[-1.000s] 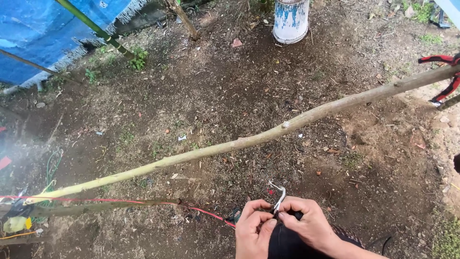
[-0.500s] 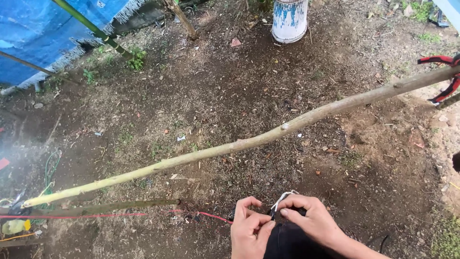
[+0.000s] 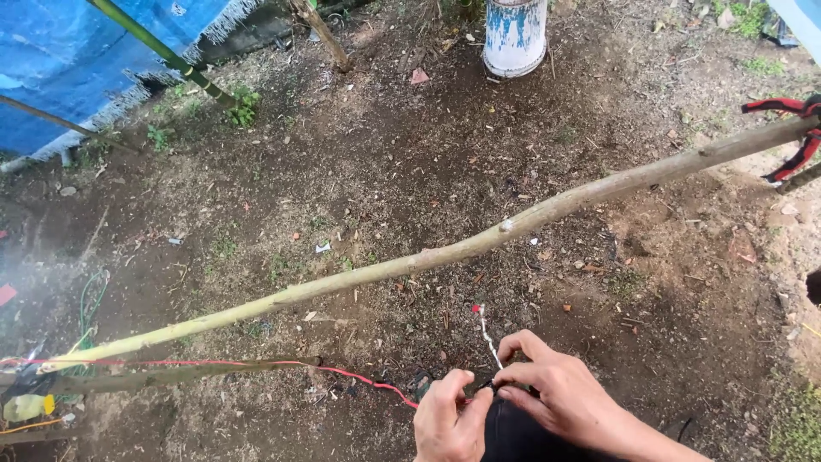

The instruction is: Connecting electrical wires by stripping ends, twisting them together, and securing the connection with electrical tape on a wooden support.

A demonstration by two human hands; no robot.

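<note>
Long peeled pole [image 3: 445, 254] slants over bare dirt ahead of me. Below it, my right hand [image 3: 560, 395] and left hand [image 3: 451, 417] both pinch a thin white wire [image 3: 487, 335], its red-tipped end standing up between them.

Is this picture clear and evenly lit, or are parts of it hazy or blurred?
Head view: soft, even daylight, no hard shadows or glare. The long pole and both hands, left hand and right hand, look sharp. A pale haze veils the lower left corner. The wide lens slightly bends the edges.
</note>
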